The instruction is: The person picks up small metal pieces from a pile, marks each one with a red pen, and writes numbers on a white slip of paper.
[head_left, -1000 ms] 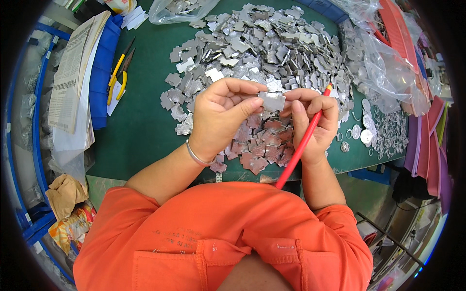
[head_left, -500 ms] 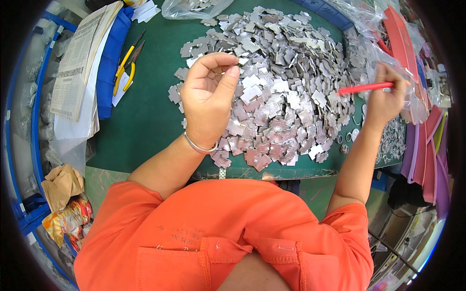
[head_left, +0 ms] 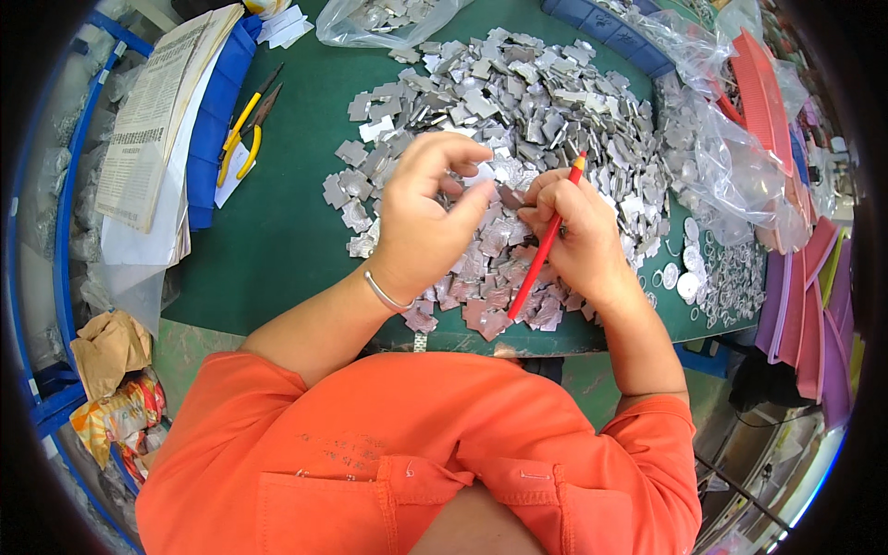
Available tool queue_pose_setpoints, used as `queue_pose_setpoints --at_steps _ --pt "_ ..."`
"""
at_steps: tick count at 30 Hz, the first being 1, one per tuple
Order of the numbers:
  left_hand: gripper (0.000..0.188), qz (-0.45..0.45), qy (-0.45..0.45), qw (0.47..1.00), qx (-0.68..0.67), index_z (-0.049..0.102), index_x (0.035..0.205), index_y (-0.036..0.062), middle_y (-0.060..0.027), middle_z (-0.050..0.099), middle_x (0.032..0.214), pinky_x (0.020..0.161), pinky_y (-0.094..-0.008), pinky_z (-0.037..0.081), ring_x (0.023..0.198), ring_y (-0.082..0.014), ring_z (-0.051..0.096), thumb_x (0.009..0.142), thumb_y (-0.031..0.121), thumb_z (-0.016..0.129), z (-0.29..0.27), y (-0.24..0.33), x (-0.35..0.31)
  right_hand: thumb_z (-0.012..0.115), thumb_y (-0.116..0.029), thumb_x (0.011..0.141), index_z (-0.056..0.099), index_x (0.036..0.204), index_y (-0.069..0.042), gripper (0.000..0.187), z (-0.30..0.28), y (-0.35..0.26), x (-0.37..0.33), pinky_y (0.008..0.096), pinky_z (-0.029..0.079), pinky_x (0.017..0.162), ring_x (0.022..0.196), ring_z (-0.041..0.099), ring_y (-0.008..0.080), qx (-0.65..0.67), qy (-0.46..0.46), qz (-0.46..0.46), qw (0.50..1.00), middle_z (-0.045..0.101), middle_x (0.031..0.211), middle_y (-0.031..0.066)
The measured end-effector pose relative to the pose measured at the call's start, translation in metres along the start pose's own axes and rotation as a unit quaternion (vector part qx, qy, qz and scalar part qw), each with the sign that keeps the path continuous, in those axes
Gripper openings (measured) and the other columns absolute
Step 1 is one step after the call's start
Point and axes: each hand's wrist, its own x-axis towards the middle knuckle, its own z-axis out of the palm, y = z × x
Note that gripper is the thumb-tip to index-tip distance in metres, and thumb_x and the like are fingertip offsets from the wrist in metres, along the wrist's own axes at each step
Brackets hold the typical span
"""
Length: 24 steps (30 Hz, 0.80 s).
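Over the pile (head_left: 541, 102), the left hand (head_left: 427, 217) had parted fingers; the right hand (head_left: 589, 236) gripped a pencil (head_left: 543, 245), any pinched plate unclear. Swinging, the pencil could have scattered the pile's near plates (head_left: 483, 317).

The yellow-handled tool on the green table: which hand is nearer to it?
Left. The left hand is to the right of the yellow-handled tool, over the metal pieces; the right hand, holding the red pencil, is farther to the right.

green table (head_left: 277, 250), green floor (head_left: 187, 359), blue rack (head_left: 63, 231)
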Motion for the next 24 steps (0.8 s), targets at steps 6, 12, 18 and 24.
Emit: queue_pose_setpoints --at_steps 6,12,18,24 --pt "0.025 0.113 -0.155 0.950 0.245 0.063 0.090 0.0046 -0.0093 0.060 0.096 0.079 -0.0365 0.043 0.089 -0.0290 0.054 0.066 0.003 0.069 -0.004 -0.006 -0.001 0.062 0.009 0.064 0.047 0.071 -0.004 0.021 -0.007 -0.001 0.002 0.0318 0.046 0.057 0.063 0.057 0.0237 -0.023 0.068 0.007 0.997 0.058 0.068 0.0090" --pt "0.021 0.123 -0.148 0.956 0.223 0.064 0.088 0.0050 -0.0082 0.062 0.093 0.078 -0.0363 0.043 0.087 -0.0281 0.055 0.067 0.005 0.069 -0.001 -0.003 0.003 0.057 0.010 0.074 0.040 0.076 -0.004 0.022 -0.095 0.057 0.083 0.0305 0.052 0.067 0.075 0.063 0.0221 0.237 0.293 0.181 0.908 0.062 0.079 0.0138" --pt "0.018 0.118 -0.134 0.963 0.201 0.064 0.087 0.0040 -0.0088 0.062 0.091 0.076 -0.0353 0.043 0.084 -0.0277 0.056 0.069 0.005 0.068 -0.003 -0.009 0.002 0.060 0.003 0.080 0.046 0.081 -0.003 0.015 -0.105 0.085 0.096 0.0331 0.053 0.069 0.081 0.064 0.0250 0.291 0.246 0.213 0.899 0.063 0.089 0.0165" --pt "0.016 0.110 -0.130 0.965 0.199 0.064 0.087 0.0035 -0.0087 0.063 0.091 0.075 -0.0345 0.044 0.084 -0.0269 0.056 0.071 0.005 0.067 -0.006 -0.009 0.001 0.067 0.005 0.072 0.042 0.075 -0.003 0.026 -0.030 0.052 0.058 0.0299 0.047 0.066 0.081 0.061 0.0209 0.008 -0.114 0.101 0.988 0.064 0.090 0.0134"
